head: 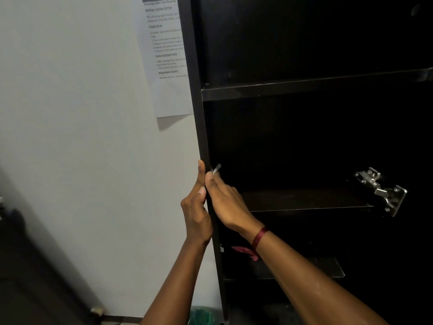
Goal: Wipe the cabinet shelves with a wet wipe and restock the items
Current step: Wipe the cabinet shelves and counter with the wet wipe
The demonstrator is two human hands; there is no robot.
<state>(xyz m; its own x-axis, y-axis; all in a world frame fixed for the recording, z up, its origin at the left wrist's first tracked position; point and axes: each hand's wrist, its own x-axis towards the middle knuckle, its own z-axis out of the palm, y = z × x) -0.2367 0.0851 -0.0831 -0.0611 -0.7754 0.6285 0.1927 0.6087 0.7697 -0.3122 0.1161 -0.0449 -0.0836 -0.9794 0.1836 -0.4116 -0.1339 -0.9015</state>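
A tall dark cabinet stands open, with its left side panel running down the middle of the view. My left hand grips the panel's front edge from the outside, thumb pointing up along it. My right hand is just inside, against the same panel, holding a pale wet wipe of which only a small tip shows past the fingertips. Bare shelves show at the top, in the middle and lower down. The cabinet's inside is very dark, and I see no items on the shelves.
A metal door hinge juts from the cabinet's right side at middle-shelf height. A printed sheet is stuck on the white wall to the left. Something green lies on the floor by the cabinet's base. A dark shape fills the lower left.
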